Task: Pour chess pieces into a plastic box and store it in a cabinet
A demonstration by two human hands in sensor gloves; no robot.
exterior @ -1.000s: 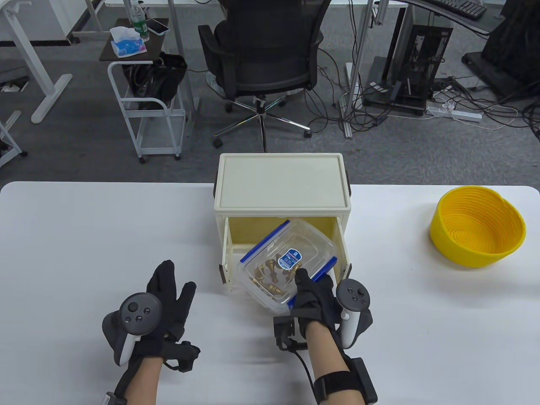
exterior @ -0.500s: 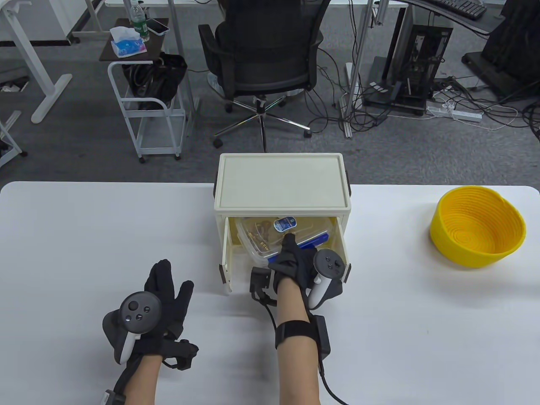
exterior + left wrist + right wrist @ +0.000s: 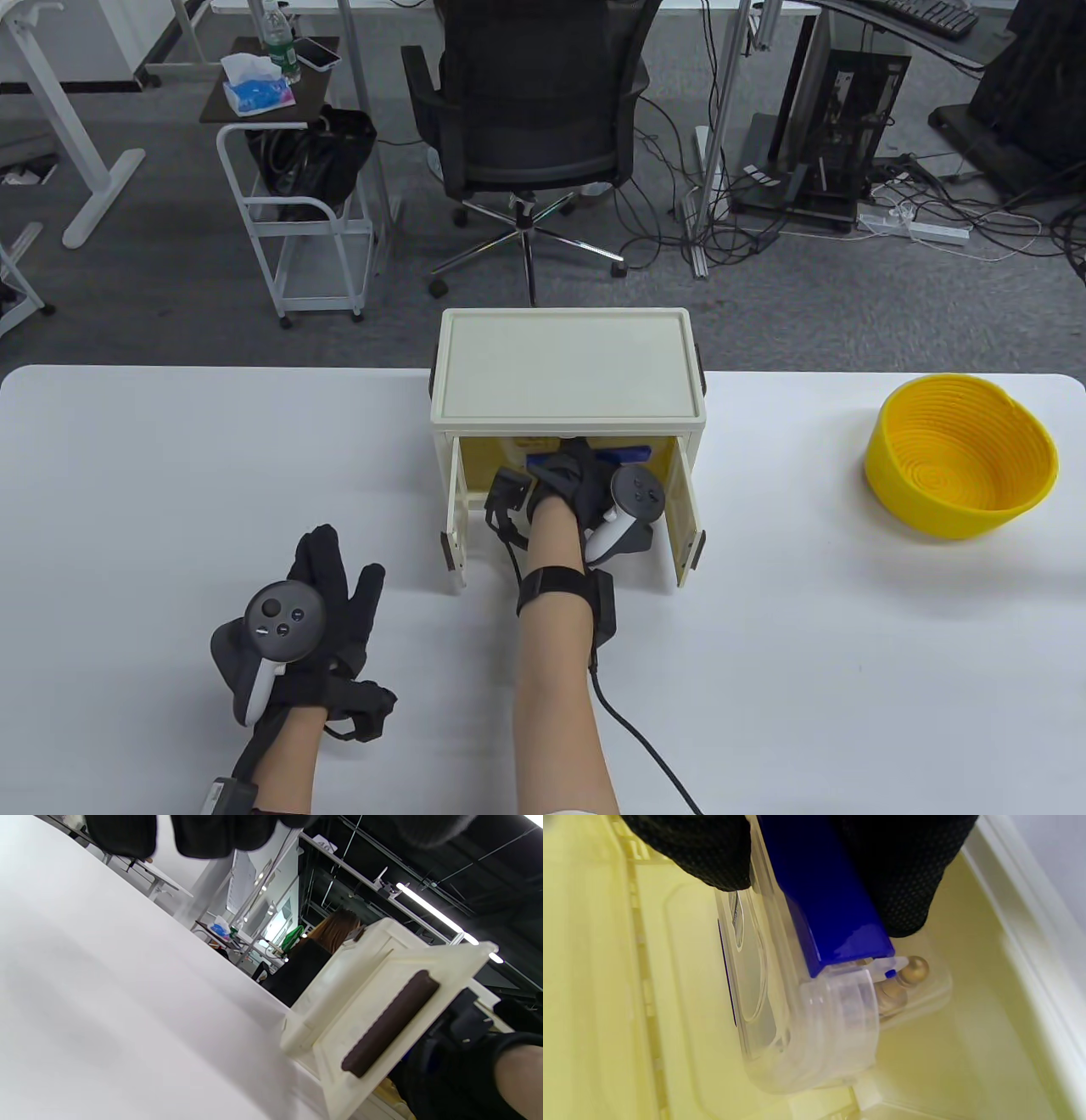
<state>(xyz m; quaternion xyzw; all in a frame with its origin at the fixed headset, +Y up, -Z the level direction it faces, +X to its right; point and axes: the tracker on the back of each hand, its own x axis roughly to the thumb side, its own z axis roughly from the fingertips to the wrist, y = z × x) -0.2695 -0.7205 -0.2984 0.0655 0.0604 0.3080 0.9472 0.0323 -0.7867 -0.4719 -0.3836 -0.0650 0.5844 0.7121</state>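
right hand grips the plastic box by its blue clip, inside the cabinet at the table's far edge, likely for seating it. left hand rests open, near edge.

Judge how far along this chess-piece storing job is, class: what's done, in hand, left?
Done: chess pieces sit in the lidded plastic box. In hand: right hand grips it inside the cabinet. Left: let go, withdraw, shut both open doors. Left hand lies idle.
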